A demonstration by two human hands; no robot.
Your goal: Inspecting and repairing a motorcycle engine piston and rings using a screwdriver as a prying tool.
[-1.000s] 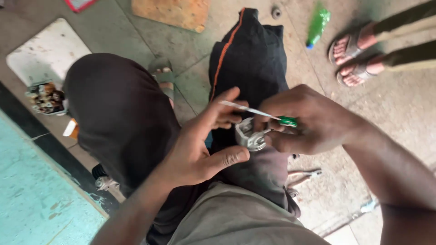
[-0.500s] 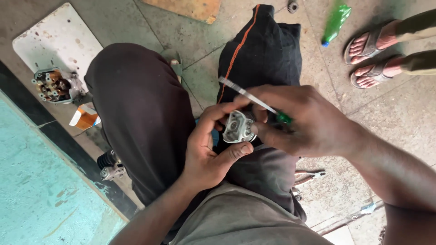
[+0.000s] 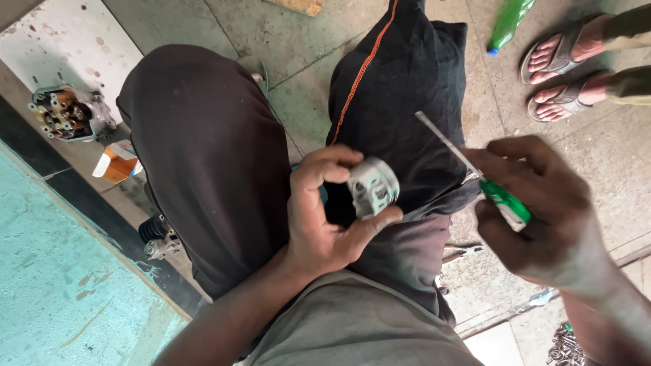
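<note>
Gripping round ribbed metal part [image 3: 373,188], green-handled screwdriver [image 3: 475,173]

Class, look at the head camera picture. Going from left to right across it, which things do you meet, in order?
Metal part with copper pieces → orange and white carton → left hand → small silver metal piece → right hand holding a green-handled tool

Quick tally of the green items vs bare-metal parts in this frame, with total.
Green: 2 – screwdriver handle in the right hand, bottle on the floor.
Bare metal: 3 – small part in the left hand, large housing on the floor, part beside the leg.
Total: 5
</note>
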